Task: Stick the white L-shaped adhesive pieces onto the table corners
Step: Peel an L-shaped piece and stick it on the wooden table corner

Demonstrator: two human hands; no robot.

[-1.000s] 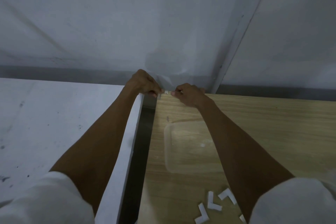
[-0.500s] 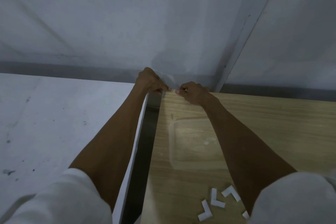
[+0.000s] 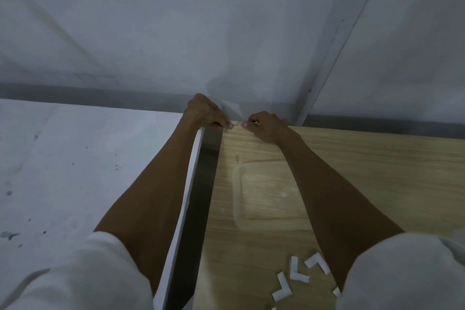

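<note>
both hands meet at the far corner of the wooden table [image 3: 377, 171]: left hand [image 3: 205, 114] and right hand [image 3: 266, 124] pinch a small white l-shaped piece [image 3: 235, 123] between fingertips; spare pieces [image 3: 298, 277] lie near the front edge.

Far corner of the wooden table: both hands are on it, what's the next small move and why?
Probably press the small white piece down flat and rub along it. The left hand and right hand pinch it right at the wooden table corner, so it looks positioned; whether it has bonded is not visible. Spare L-shaped pieces wait near the front edge.
</note>
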